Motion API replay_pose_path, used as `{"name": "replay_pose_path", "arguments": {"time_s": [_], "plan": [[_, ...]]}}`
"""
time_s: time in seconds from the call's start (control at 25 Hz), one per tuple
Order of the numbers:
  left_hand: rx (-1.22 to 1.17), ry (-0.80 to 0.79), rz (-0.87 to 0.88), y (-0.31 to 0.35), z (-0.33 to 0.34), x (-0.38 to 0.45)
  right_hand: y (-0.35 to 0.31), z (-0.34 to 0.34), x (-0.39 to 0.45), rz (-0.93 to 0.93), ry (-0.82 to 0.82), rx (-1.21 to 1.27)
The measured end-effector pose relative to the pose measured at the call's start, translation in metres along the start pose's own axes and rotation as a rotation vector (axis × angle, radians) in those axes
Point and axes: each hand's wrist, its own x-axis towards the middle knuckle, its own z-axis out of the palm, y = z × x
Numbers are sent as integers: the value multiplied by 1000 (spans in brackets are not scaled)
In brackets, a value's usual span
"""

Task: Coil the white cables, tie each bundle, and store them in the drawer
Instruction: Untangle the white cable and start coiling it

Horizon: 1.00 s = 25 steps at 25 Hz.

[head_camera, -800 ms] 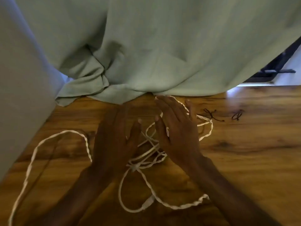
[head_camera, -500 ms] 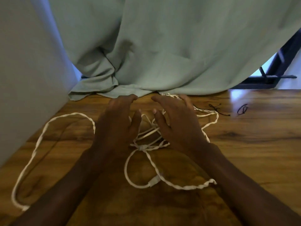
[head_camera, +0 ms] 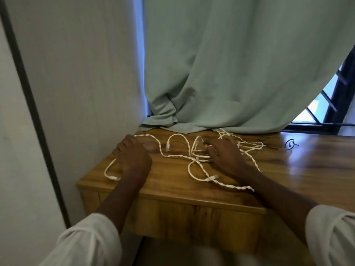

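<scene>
White cables (head_camera: 178,155) lie loose and tangled across the wooden desk top (head_camera: 288,169), partly twisted together, with several plug ends showing. My left hand (head_camera: 132,156) rests flat on the cable's left loop near the wall, fingers straight. My right hand (head_camera: 224,154) lies palm down on the tangled middle of the cables, fingers spread. Two small black ties (head_camera: 290,144) lie on the desk to the right of the cables. The drawer front (head_camera: 192,214) under the desk edge is shut.
A pale green curtain (head_camera: 230,73) hangs down onto the back of the desk and covers the cable's far end. A white wall (head_camera: 76,93) bounds the left side. A window with dark bars (head_camera: 330,104) shows at the right.
The view has pulled back and up, showing the desk edge and drawer front. My left hand has moved left onto the outer loop; the hands are now farther apart and the cables more spread.
</scene>
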Motion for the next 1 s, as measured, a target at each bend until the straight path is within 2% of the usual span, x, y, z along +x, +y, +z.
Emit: {"name": "replay_pose_path", "arguments": {"time_s": [0.16, 0.32, 0.48, 0.64, 0.76, 0.88, 0.92, 1.0], "plan": [[-21, 35, 49, -11, -7, -1, -19, -15, -9, -28, 39, -44], [-31, 82, 271, -10, -7, 2, -30, -37, -3, -104, 107, -13], [-218, 145, 413, -9, -16, -1, -51, -55, 9, -106, -22, 216], [-437, 160, 605, -4, -33, -13, -65, -40, 28, -224, -116, 184], [-566, 281, 727, 5, -41, -22, -60, -17, 42, -329, -180, 219], [-655, 325, 777, 33, -40, -9, -45, -1, 63, -380, -27, 268], [-666, 290, 776, 46, -40, 3, -36, 2, 72, -339, 77, 321], [-680, 120, 737, 73, -43, 31, -10, 5, 92, -123, 272, 469]]}}
